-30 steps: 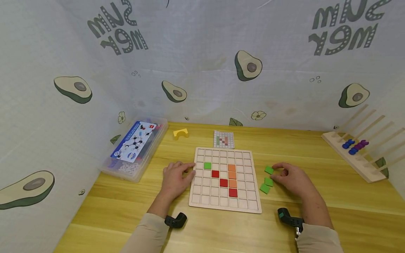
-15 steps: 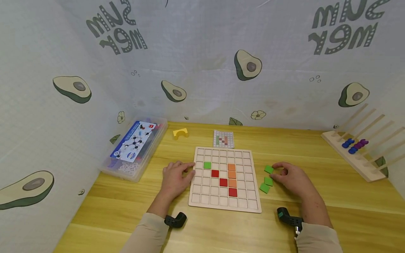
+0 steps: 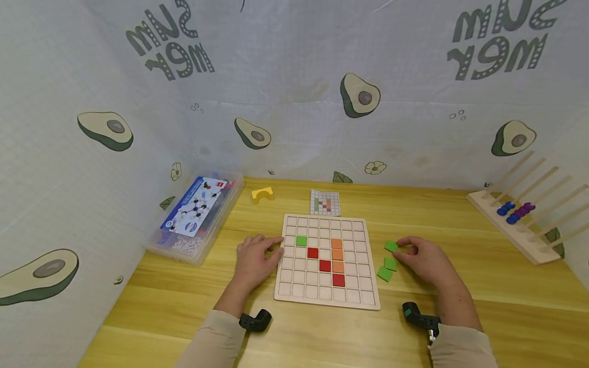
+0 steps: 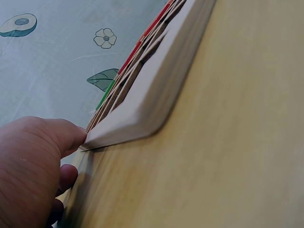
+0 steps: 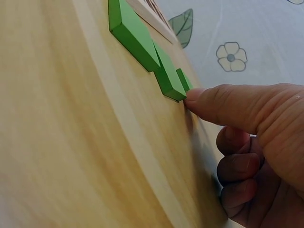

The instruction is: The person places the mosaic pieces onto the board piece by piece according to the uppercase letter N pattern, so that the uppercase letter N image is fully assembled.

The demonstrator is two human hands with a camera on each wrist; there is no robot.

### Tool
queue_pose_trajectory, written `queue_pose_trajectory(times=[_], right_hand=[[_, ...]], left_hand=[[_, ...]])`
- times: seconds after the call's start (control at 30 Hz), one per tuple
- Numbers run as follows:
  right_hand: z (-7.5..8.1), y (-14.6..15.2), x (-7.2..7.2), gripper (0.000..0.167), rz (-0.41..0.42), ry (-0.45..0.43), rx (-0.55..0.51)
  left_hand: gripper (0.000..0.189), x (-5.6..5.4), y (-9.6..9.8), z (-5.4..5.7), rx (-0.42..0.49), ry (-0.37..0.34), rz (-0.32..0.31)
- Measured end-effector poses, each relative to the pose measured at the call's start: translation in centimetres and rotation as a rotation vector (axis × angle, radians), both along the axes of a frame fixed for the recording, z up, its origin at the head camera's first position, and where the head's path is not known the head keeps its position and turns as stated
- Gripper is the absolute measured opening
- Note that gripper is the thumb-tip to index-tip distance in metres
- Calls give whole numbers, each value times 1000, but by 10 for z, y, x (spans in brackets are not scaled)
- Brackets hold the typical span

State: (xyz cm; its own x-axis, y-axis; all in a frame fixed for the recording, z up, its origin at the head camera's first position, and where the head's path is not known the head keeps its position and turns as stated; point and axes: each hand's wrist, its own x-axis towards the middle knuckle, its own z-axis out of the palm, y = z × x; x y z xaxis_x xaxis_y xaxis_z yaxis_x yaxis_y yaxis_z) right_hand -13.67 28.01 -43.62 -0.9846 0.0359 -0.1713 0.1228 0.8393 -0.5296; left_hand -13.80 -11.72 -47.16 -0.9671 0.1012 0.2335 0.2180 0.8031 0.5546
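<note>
In the head view, a pale wooden grid board point(image 3: 354, 296) lies mid-table, bearing a green tile point(image 3: 301, 240), a diagonal of red tiles point(image 3: 324, 266) and a column of orange tiles point(image 3: 337, 254). My left hand point(image 3: 255, 258) rests at the board's left edge, thumb and index finger apart; the left wrist view shows the thumb point(image 4: 71, 135) by its corner. Beside three loose green tiles point(image 3: 385, 274), my right hand point(image 3: 425, 260) has thumb and index finger at the farthest tile point(image 3: 391, 246). Its other fingers point(image 5: 239, 165) are curled under, holding nothing visible.
Behind the board lies a small printed grid card point(image 3: 325, 196). A yellow arch block point(image 3: 263, 193) is to its left, near a clear plastic case point(image 3: 195, 217). A wooden peg rack point(image 3: 515, 227) with blue and purple beads stands at right. Patterned cloth point(image 3: 299, 102) hangs behind the table.
</note>
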Motion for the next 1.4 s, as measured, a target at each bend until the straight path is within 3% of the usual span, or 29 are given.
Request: queue_pose_trajectory(times=[0.63,1.4], right_hand=[[12,-9,1,43,60,25,-5],[25,-72,5,31,186,4,-57]], left_hand=[[31,0,0,-2,-7,0,3],[31,0,-1,-1,-13,-2,0]])
